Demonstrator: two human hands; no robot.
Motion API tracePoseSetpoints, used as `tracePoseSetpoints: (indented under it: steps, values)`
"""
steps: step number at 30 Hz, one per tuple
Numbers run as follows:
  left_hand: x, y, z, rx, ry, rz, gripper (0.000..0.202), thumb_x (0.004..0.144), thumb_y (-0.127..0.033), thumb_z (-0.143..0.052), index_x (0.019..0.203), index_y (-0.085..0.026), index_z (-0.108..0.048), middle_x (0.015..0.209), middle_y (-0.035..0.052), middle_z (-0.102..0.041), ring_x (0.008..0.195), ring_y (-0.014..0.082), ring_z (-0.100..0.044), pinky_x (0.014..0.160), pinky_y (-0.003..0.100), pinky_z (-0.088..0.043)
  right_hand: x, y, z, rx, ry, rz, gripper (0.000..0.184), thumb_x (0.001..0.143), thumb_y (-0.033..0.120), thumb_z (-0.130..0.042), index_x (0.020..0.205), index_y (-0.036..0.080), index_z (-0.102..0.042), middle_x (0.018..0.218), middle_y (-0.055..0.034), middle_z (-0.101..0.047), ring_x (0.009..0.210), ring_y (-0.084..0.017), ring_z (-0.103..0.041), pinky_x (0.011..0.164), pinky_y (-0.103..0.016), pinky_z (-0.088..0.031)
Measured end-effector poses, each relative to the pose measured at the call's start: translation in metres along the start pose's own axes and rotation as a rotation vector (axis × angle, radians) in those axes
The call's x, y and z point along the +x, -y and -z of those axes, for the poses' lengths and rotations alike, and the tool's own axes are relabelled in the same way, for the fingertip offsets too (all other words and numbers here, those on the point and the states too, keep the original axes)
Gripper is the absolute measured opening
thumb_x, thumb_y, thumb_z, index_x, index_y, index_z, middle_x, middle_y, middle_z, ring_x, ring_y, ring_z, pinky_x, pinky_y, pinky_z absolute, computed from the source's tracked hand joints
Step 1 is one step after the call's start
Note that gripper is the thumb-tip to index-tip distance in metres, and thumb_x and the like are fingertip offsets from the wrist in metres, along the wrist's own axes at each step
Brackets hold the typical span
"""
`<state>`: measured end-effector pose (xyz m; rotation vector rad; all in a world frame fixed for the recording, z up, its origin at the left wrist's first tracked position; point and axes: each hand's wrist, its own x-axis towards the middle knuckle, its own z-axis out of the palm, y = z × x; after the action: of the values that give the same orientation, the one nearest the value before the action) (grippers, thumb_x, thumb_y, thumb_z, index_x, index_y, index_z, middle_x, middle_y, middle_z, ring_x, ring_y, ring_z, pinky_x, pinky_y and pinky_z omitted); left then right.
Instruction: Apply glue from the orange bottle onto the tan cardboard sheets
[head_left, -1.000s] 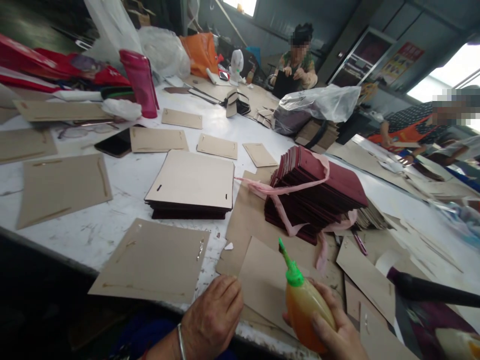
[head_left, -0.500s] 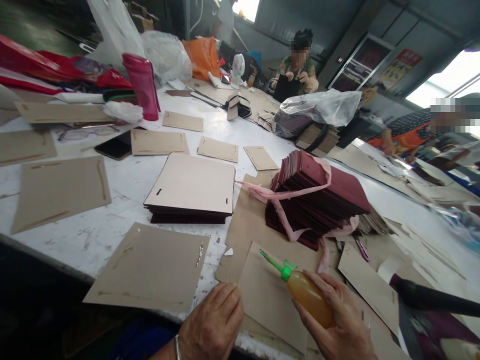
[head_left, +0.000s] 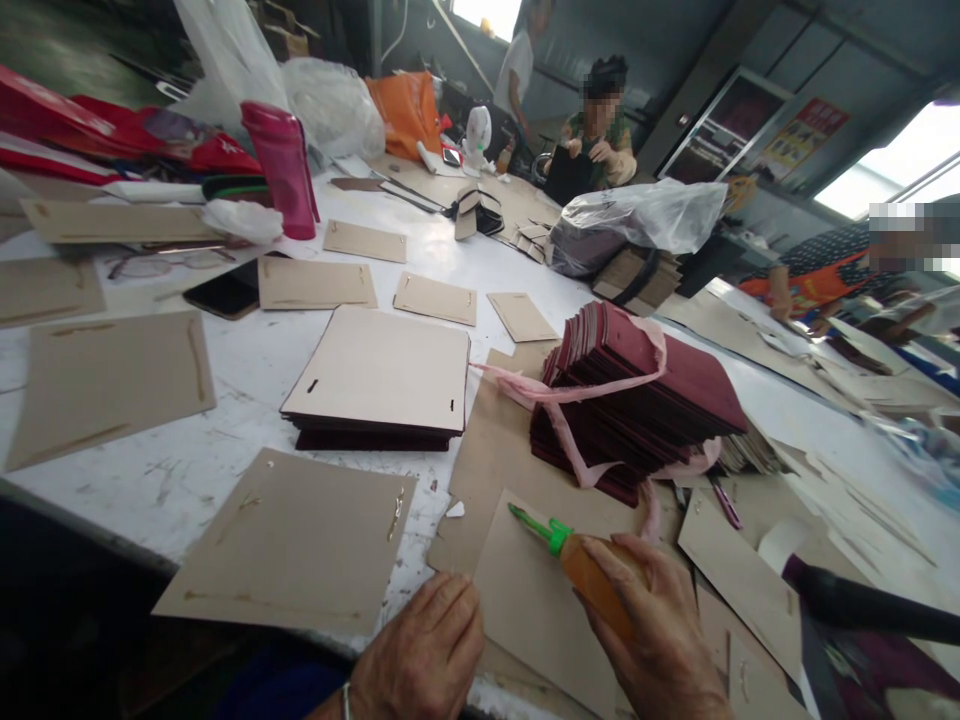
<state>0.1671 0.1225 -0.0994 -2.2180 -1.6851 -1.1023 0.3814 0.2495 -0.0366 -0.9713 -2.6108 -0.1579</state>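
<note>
My right hand (head_left: 660,630) is wrapped round a squeeze bottle of amber glue (head_left: 596,580) with a green cap and nozzle. The bottle is tilted, its green tip pointing left over the upper part of a plain beige board (head_left: 525,610). My left hand (head_left: 424,650) rests at the table's front edge, beside that board's left side. Its fingers are curled together, and their tips are hidden. Left of it lies a larger beige board (head_left: 292,545) with glue streaks near its edges. Behind is a stack of slotted boards (head_left: 382,365), pale on top and dark underneath.
Maroon pieces (head_left: 637,390) tied with pink ribbon stand behind the bottle. More glue-streaked boards (head_left: 112,380) lie leftward, near a phone (head_left: 225,290) and pink tumbler (head_left: 281,170). A black handle (head_left: 870,595) juts in from the right. A co-worker (head_left: 600,130) holds a black piece across the table.
My right hand has shifted slightly left with the glue bottle, and the nozzle has moved left over the board. My left hand stays nearly still. Another person has appeared at the back.
</note>
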Motion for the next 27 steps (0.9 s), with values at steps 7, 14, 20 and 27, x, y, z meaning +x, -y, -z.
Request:
tracePoseSetpoints:
  steps: [7, 14, 20, 27]
  values:
    - [-0.003, -0.001, -0.002, -0.005, -0.032, 0.014, 0.031, 0.079, -0.003, -0.035, 0.093, -0.01, -0.061, 0.095, 0.009, -0.064, 0.098, 0.019, -0.056, 0.093, 0.032, -0.045, 0.001, 0.004, 0.011, 0.003, 0.049, 0.074, 0.038, 0.082, 0.024, -0.053, 0.12, 0.025, -0.05, 0.109, -0.0102, -0.048, 0.098, -0.026, -0.051, 0.076, -0.038, -0.051]
    - [-0.004, 0.0, -0.002, -0.007, -0.021, 0.005, 0.031, 0.078, -0.003, -0.036, 0.095, -0.01, -0.062, 0.097, 0.0097, -0.064, 0.099, 0.0202, -0.056, 0.093, 0.033, -0.045, 0.012, 0.007, 0.006, 0.01, 0.008, 0.013, 0.033, 0.083, 0.021, -0.05, 0.116, 0.022, -0.05, 0.107, -0.0106, -0.045, 0.098, -0.027, -0.048, 0.08, -0.042, -0.048]
    - [0.0, -0.002, -0.001, -0.012, -0.037, 0.02, 0.03, 0.08, -0.003, -0.036, 0.094, -0.009, -0.062, 0.096, 0.0093, -0.064, 0.098, 0.0196, -0.057, 0.092, 0.032, -0.045, 0.003, 0.01, 0.014, 0.066, 0.072, 0.037, 0.037, 0.084, 0.022, -0.051, 0.12, 0.025, -0.048, 0.109, -0.0093, -0.045, 0.098, -0.025, -0.048, 0.078, -0.037, -0.049]
    - [-0.003, 0.0, -0.003, -0.036, -0.017, 0.016, 0.029, 0.079, -0.004, -0.038, 0.096, -0.009, -0.062, 0.099, 0.0103, -0.063, 0.101, 0.0209, -0.055, 0.094, 0.034, -0.044, 0.005, 0.008, 0.009, 0.043, 0.049, -0.001, 0.039, 0.082, 0.02, -0.052, 0.12, 0.024, -0.047, 0.108, -0.0102, -0.045, 0.098, -0.026, -0.048, 0.08, -0.041, -0.049]
